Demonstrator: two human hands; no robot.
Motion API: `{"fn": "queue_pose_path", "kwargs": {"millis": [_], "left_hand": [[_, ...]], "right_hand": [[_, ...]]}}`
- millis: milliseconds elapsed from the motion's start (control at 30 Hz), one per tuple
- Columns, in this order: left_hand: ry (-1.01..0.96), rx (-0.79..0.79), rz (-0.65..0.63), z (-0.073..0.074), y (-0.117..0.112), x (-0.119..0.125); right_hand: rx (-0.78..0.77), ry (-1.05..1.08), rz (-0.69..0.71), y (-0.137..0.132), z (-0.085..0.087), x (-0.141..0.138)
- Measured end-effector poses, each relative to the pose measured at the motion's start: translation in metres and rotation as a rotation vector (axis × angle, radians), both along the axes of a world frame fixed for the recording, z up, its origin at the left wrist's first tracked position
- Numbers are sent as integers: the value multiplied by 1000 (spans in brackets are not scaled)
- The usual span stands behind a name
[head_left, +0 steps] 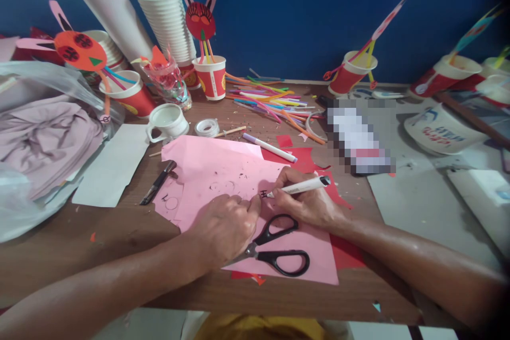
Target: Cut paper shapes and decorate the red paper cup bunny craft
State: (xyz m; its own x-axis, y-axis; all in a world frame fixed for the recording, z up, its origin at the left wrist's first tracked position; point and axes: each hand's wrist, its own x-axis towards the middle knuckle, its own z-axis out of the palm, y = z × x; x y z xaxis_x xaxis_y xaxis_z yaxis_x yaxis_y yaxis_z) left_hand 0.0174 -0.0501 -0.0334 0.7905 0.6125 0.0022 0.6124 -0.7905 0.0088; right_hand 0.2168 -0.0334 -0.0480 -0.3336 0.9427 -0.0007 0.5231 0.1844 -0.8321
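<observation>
My right hand grips a white marker with a black end; its tip is at small black marks on pink paper. Just left of the tip, my left hand rests with curled fingers, thumb and index finger pressing the pink paper beside the marks. Whether a separate small piece lies under those fingertips I cannot make out. Black-handled scissors lie on the sheet below my hands, their blades partly hidden by my left hand. Drawn circles show on the pink paper. Red paper sticks out underneath.
A black pen, a capped marker, a tape roll and a mug surround the paper. Behind are colourful sticks, stacked cups and a decorated red cup. A blurred-out object lies right, plastic-wrapped cloth left.
</observation>
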Motion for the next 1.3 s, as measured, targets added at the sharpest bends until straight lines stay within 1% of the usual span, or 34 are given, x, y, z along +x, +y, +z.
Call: {"fn": "queue_pose_path", "kwargs": {"millis": [200,400,533,700,800,933,1133,1233,1300], "left_hand": [[-9,11,8,-2,-1,0],[-8,-1,2,-2,-2,0],[-3,9,-6,-1,-1,-1],[2,12,-8,-1,0,-1],[3,6,-1,-1,-1,0],[-3,1,6,0,-1,0],[-15,12,11,-1,-1,1],[-19,10,8,-1,-1,1],[-16,-1,5,0,0,1]], "right_hand": [[-13,20,5,-1,0,2],[-28,102,10,-1,5,-1],[-33,65,37,0,8,-3],[-46,49,46,0,7,-3],[-49,43,36,0,6,-2],[7,28,0,0,4,-1],[-62,93,-7,-1,2,0],[-63,110,-19,-1,2,1],[-33,135,-29,0,3,1]]}}
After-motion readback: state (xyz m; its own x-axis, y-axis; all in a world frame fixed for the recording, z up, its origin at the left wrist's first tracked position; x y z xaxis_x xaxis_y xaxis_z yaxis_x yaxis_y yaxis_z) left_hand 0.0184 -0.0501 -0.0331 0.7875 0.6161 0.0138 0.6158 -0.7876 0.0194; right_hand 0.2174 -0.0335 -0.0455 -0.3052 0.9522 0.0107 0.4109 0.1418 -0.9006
